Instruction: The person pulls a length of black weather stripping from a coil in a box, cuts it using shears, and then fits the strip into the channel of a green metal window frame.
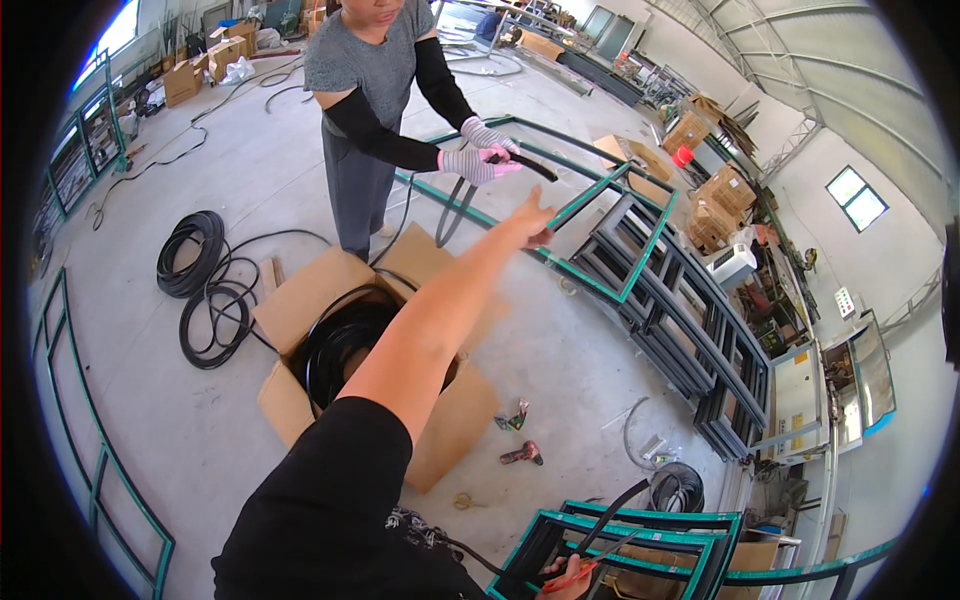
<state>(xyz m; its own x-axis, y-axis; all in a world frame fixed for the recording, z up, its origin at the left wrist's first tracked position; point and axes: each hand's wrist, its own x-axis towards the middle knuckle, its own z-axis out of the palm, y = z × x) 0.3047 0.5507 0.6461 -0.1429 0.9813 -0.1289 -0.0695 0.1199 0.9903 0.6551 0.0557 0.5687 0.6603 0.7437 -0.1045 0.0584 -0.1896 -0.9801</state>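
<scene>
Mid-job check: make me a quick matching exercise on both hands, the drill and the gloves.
1. Left hand
2. Right hand
3. Drill
4. Gloves

A. Striped, worn by the co-worker
B. Holding an orange-red tool
C. Stretched out toward the co-worker
D. Lying on the floor

Pairs: 1-C, 2-B, 3-D, 4-A

Your left arm reaches far out; your right grip sits low.
From the black sleeve at the lower left of centre, your bare left forearm stretches nearly straight toward the upper middle, ending in your left grip, index finger extended, the others folded in. Your right grip, at the lower edge just right of centre, has its fingers curled closed.
</scene>
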